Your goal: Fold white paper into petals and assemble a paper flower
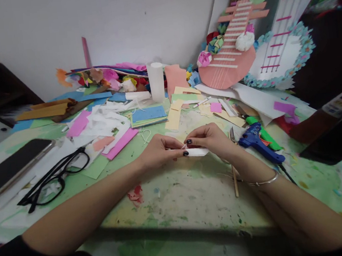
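The left hand [163, 150] is clamped on a small folded white paper strip [197, 152], its thumb pressed along the near face and the other fingers behind. The strip's free end points toward the right hand [208, 137], just below that hand's fingers. The right hand's thumb and forefinger are pinched together on a thin white string [185, 146] at the strip's upper edge, the fingertips of the two hands almost meeting. A silver bracelet [265, 181] circles the right wrist.

Under both hands lies a paint-stained table [180, 201]. Just beyond the left hand is a loose loop of white string [146, 136], and farther out a stack of coloured paper [148, 115] with a blue sheet on top. To the left of that hand lie a bright pink paper piece [120, 145], black-framed eyeglasses [62, 182] and, farthest out, a smartphone [13, 166].

Beside the right hand, a blue glue gun [258, 142] lies to its right, and a thin wooden stick [235, 182] juts toward the near edge from beneath the wrist. Well beyond the hands stand a white paper roll [156, 82] and, to its right, a pink paper lute [228, 67] trimmed with paper flowers.
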Motion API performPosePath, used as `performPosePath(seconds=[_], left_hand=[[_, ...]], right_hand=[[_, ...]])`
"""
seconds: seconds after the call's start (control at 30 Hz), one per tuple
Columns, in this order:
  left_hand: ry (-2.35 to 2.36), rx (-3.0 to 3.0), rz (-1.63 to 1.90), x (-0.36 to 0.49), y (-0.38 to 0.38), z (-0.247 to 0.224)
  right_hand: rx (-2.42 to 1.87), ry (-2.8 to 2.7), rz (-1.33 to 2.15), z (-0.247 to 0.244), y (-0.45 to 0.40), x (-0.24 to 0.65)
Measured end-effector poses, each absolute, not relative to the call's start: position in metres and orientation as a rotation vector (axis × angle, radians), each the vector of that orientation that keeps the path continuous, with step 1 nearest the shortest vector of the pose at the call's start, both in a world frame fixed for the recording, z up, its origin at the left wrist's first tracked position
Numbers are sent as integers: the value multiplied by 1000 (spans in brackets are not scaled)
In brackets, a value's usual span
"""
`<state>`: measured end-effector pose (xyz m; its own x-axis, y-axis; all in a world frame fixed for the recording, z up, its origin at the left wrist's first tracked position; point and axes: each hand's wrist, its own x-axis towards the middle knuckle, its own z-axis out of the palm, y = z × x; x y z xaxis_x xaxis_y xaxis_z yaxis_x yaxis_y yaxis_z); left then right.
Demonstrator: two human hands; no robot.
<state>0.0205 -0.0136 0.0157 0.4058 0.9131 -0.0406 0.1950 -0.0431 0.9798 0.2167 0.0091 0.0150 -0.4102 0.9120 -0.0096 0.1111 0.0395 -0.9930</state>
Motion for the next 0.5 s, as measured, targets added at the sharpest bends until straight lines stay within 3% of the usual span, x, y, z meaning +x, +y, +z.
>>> performPosePath(seconds=[0.17,0.3,0.5], left_hand=[[973,1411,862,20,-13,13],[823,1262,1038,19,-10,7],[951,1218,1195,21,-5,2]], right_hand=[[-1023,-1408,1857,10,11,218],[-930,-1232,1972,6,8,212],[-1018,-1413,1679,4,-4,198]])
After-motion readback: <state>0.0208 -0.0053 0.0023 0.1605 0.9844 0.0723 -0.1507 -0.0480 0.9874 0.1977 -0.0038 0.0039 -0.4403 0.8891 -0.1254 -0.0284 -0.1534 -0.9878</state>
